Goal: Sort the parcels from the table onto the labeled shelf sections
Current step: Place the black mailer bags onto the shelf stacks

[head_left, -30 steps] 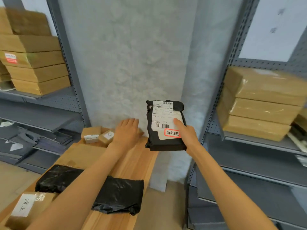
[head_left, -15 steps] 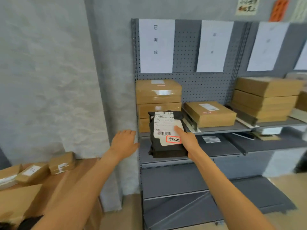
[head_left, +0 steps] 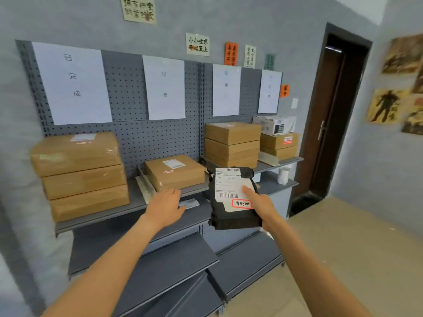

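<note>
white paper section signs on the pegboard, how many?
4. Leftmost sign is above the three-box stack, the second above the single brown box, the third above the next stack, the fourth at the right end. None looks hidden.

Even, soft indoor light; mild motion blur and wide-angle bending.

Glossy tape on the stacked brown cardboard boxes (head_left: 79,175) catches faint glare; the grey metal pegboard shelf (head_left: 142,136) beside them bows outward at its left edge, and the white paper labels (head_left: 72,81) above read soft.
</note>
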Motion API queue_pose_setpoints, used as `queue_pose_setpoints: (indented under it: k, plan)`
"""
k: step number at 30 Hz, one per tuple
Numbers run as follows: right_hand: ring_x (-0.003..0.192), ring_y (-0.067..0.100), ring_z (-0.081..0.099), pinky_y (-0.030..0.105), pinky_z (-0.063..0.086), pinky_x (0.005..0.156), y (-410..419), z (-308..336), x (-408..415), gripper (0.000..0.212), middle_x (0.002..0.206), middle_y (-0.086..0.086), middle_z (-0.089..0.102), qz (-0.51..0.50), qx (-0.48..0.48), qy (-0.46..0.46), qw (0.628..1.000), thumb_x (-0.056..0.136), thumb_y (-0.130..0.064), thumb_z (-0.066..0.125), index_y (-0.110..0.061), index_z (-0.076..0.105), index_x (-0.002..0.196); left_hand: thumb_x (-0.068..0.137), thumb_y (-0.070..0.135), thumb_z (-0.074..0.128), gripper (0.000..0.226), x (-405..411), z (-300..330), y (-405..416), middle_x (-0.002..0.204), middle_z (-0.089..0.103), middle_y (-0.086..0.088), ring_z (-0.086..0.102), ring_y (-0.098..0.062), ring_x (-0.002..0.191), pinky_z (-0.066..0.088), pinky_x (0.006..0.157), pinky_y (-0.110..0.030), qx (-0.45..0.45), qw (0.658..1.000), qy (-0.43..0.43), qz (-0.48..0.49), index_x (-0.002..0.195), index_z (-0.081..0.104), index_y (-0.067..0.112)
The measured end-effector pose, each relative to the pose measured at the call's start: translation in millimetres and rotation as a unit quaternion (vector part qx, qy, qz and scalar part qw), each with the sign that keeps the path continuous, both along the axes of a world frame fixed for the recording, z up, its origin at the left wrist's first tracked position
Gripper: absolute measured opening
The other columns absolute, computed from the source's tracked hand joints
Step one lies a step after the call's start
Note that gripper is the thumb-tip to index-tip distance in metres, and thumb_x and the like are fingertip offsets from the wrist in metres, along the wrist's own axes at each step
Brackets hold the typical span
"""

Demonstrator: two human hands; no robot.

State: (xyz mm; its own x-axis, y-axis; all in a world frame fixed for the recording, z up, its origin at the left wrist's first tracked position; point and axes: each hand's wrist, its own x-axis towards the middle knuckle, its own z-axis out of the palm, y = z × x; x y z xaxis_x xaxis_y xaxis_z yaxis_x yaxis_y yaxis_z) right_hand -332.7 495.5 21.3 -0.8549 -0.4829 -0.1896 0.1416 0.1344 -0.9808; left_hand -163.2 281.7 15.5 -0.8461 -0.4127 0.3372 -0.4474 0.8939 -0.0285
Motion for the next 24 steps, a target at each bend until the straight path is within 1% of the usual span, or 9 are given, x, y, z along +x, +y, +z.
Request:
queue_pose_setpoints:
  k: [3, 4, 7, 10, 11, 13, 16, 20, 24]
  plan:
    - [0.087, 0.025, 0.070, 0.033, 0.056, 0.072, 29.3, 2.6, -34.1, 0.046, 0.099, 0.011, 0.073, -0.023, -0.002, 0.003, 1.000, 0.090, -0.045, 0.062, -0.005, 0.065, 0.113, 0.094, 0.044, 0.049, 0.038, -50.8, 0.4, 23.0, 0.113, 0.058, -0.007, 0.053, -0.024, 0.109, 0.042, 0.079, -0.033, 0.006, 0.999, 0.005, -0.035, 0.114, 0.055, 0.012]
    - [0.087, 0.025, 0.070, 0.032, 0.056, 0.073, 36.3, 3.4, -43.2, 0.046, 0.098, 0.010, 0.073, -0.027, 0.002, 0.003, 1.000, 0.090, -0.045, 0.062, -0.006, 0.065, 0.112, 0.094, 0.044, 0.049, 0.039, -65.9, -0.7, 29.3, 0.115, 0.058, -0.007, 0.052, -0.024, 0.110, 0.042, 0.080, -0.033, 0.010, 0.999, 0.005, -0.045, 0.116, 0.055, 0.012]
    - [0.081, 0.021, 0.070, 0.027, 0.054, 0.067, 52.7, 4.1, -73.9, 0.041, 0.093, 0.006, 0.074, -0.033, 0.000, -0.003, 0.999, 0.092, -0.044, 0.060, -0.008, 0.066, 0.110, 0.094, 0.044, 0.050, 0.040, -112.3, -6.2, 41.4, 0.116, 0.058, -0.006, 0.051, -0.023, 0.111, 0.041, 0.083, -0.031, 0.009, 0.997, 0.005, -0.071, 0.120, 0.054, 0.013]
    - [0.082, 0.021, 0.070, 0.030, 0.056, 0.075, 61.9, 1.9, -112.7, 0.040, 0.096, 0.007, 0.073, -0.043, -0.010, -0.001, 0.999, 0.093, -0.041, 0.060, -0.008, 0.065, 0.114, 0.095, 0.045, 0.049, 0.039, -160.0, -11.3, 45.0, 0.114, 0.058, -0.006, 0.052, -0.023, 0.108, 0.038, 0.078, -0.029, -0.003, 0.996, -0.002, -0.088, 0.115, 0.054, 0.013]
    - [0.082, 0.021, 0.070, 0.030, 0.055, 0.076, 63.0, 0.8, -127.0, 0.040, 0.097, 0.007, 0.073, -0.046, -0.011, -0.001, 0.999, 0.093, -0.040, 0.060, -0.008, 0.064, 0.115, 0.095, 0.045, 0.049, 0.039, -177.2, -12.8, 44.6, 0.114, 0.058, -0.006, 0.052, -0.023, 0.109, 0.039, 0.078, -0.030, -0.004, 0.996, -0.001, -0.092, 0.116, 0.054, 0.013]
    - [0.082, 0.021, 0.070, 0.027, 0.056, 0.070, 62.3, 0.0, -157.4, 0.039, 0.098, 0.007, 0.073, -0.051, -0.011, -0.004, 0.999, 0.093, -0.040, 0.060, -0.008, 0.064, 0.115, 0.095, 0.046, 0.048, 0.039, -212.3, -14.0, 42.5, 0.113, 0.059, -0.005, 0.053, -0.023, 0.108, 0.040, 0.078, -0.030, -0.005, 0.995, 0.004, -0.099, 0.115, 0.053, 0.013]
    - [0.080, 0.020, 0.069, 0.024, 0.053, 0.062, 55.1, 2.4, -206.6, 0.040, 0.098, 0.007, 0.073, -0.055, -0.006, -0.010, 0.998, 0.092, -0.039, 0.060, -0.008, 0.064, 0.116, 0.095, 0.046, 0.049, 0.036, -263.1, -14.8, 36.5, 0.109, 0.059, -0.005, 0.054, -0.022, 0.104, 0.038, 0.070, -0.030, 0.002, 0.994, 0.014, -0.105, 0.111, 0.054, 0.014]
    - [0.077, 0.018, 0.070, 0.022, 0.053, 0.059, 39.3, 10.4, -266.2, 0.041, 0.100, 0.006, 0.073, -0.049, -0.005, -0.002, 0.999, 0.092, -0.040, 0.060, -0.008, 0.063, 0.118, 0.095, 0.044, 0.049, 0.034, -319.8, -13.3, 23.0, 0.108, 0.059, -0.006, 0.053, -0.022, 0.103, 0.034, 0.066, -0.029, 0.019, 0.994, 0.019, -0.108, 0.108, 0.054, 0.013]
    - [0.075, 0.017, 0.070, 0.021, 0.054, 0.058, 34.9, 12.1, -314.1, 0.040, 0.098, 0.006, 0.073, -0.045, 0.001, -0.002, 0.999, 0.093, -0.040, 0.060, -0.008, 0.063, 0.118, 0.095, 0.044, 0.049, 0.029, -367.8, -10.9, 19.6, 0.100, 0.059, -0.006, 0.057, -0.025, 0.095, 0.034, 0.062, -0.031, 0.023, 0.994, 0.013, -0.107, 0.095, 0.050, 0.015]
